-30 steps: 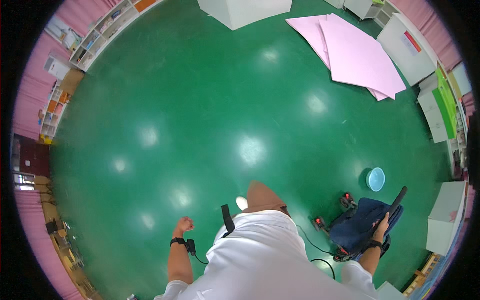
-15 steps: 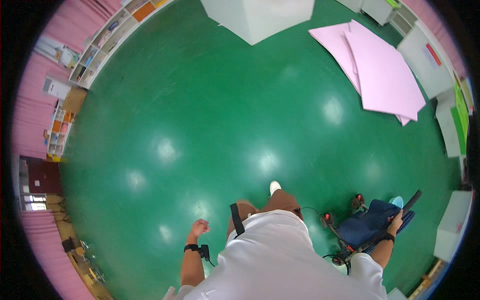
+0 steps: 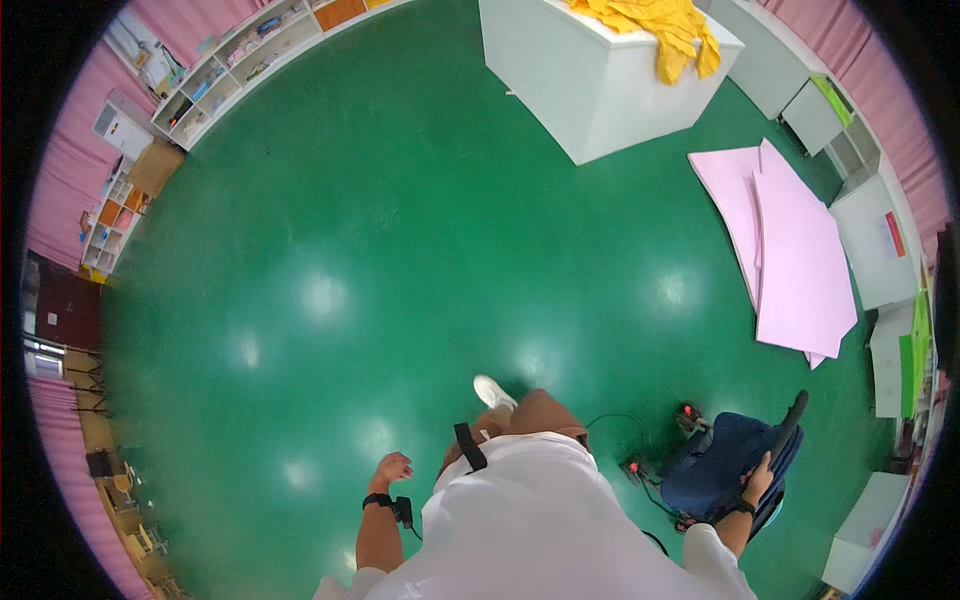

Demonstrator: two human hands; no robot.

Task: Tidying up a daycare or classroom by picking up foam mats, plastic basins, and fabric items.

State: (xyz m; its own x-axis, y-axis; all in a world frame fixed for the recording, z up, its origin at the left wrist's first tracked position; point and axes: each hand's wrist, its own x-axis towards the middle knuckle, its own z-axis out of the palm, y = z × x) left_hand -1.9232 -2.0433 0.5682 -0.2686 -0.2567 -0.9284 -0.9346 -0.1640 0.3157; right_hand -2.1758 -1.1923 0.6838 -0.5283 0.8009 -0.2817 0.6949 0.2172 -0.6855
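My right hand (image 3: 759, 480) is closed on the frame of a dark blue stroller (image 3: 703, 470) at my right side, just below its thick black handlebar (image 3: 790, 425). The stroller has small wheels with red centres, and a bit of light blue shows behind it near my wrist. My left hand (image 3: 393, 467) hangs in front of me to the left, over the green floor (image 3: 420, 270). Its fingers are loosely curled in, with nothing visible in them. Both wrists wear black straps, the left with a small black device (image 3: 403, 510).
Ahead stands a white counter (image 3: 590, 90) with yellow cloth (image 3: 660, 30) draped on it. Pale pink boards (image 3: 800, 260) lie overlapped on the floor at the right. White cabinets (image 3: 873, 240) line the right wall, open shelves (image 3: 225, 85) the far left. A thin cable (image 3: 615, 417) trails near the stroller.
The view has shifted forward and turned left: the counter and its yellow cloth have come into sight. My stride has changed, with the other foot forward. The stroller travels along in my right hand.
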